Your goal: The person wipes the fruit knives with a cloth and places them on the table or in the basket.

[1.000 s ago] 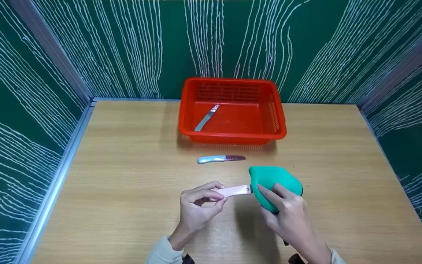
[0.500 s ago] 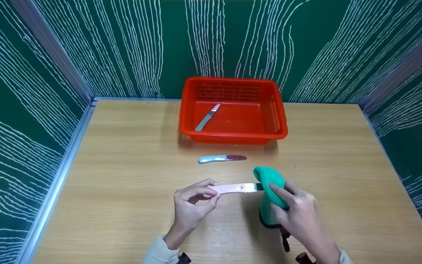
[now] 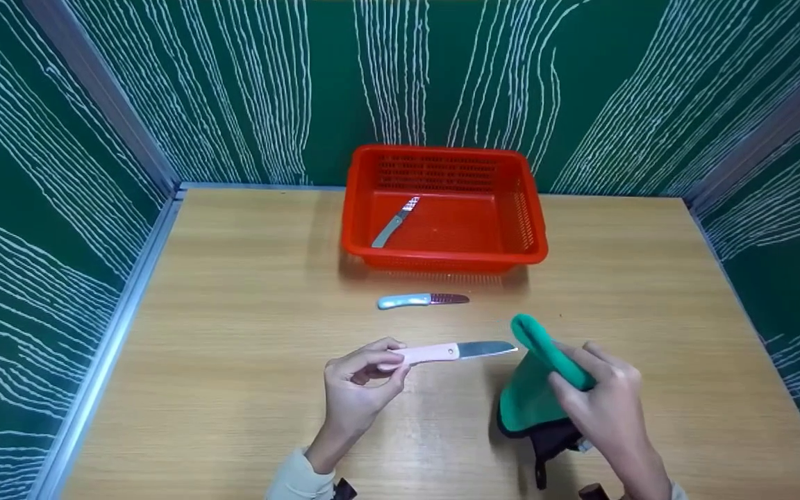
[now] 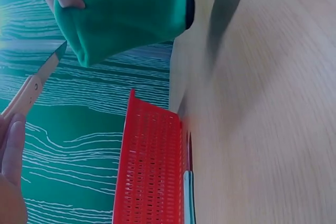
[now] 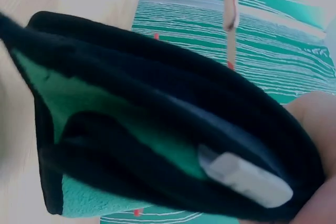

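Observation:
My left hand pinches the pink handle of a small knife. Its bare blade points right, level above the table. My right hand grips a folded green cloth with black edging, just right of the blade tip. Blade and cloth look apart in the head view. From the left wrist, the knife slants toward the hanging cloth. Close up in the right wrist view, the cloth covers much of the scene and shows a white tag.
A red basket stands at the back of the table, with a grey-handled knife lying inside. Between basket and hands lies a blue-handled knife with a dark blade. Green panels with white lines enclose the table.
The cloth has slid right off the pink-handled knife, baring the blade that it covered before. My right hand has moved right with it; my left hand has shifted slightly left.

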A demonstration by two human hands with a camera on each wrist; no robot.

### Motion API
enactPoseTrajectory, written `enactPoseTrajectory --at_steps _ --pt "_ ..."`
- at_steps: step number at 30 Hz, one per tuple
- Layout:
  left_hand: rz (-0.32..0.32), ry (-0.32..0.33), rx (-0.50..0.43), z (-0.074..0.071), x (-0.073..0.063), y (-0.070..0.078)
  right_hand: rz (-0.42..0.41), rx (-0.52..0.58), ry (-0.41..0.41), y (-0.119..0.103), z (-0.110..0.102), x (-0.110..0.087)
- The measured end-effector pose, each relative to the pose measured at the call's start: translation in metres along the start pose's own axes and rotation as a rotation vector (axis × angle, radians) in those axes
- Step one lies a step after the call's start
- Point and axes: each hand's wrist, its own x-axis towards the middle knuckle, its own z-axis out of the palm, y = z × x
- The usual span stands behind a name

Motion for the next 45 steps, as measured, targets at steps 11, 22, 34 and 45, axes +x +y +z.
enactPoseTrajectory --at_steps 11,22,34,45 --pt "-0.003 -0.008 0.015 0.002 -0.001 -0.001 0.007 0.115 0.148 -0.015 -0.012 0.009" --pt "0.012 -0.011 0.038 0.013 0.009 0.023 -0.104 0.193 0.052 -0.041 0.004 0.008" --pt "0.043 -0.016 0.007 0.017 0.007 0.023 -0.198 0.058 -0.172 -0.053 0.028 -0.001" --pt "0.046 -0.002 -0.016 0.014 0.005 0.018 -0.239 -0.044 -0.167 -0.041 0.028 -0.002"
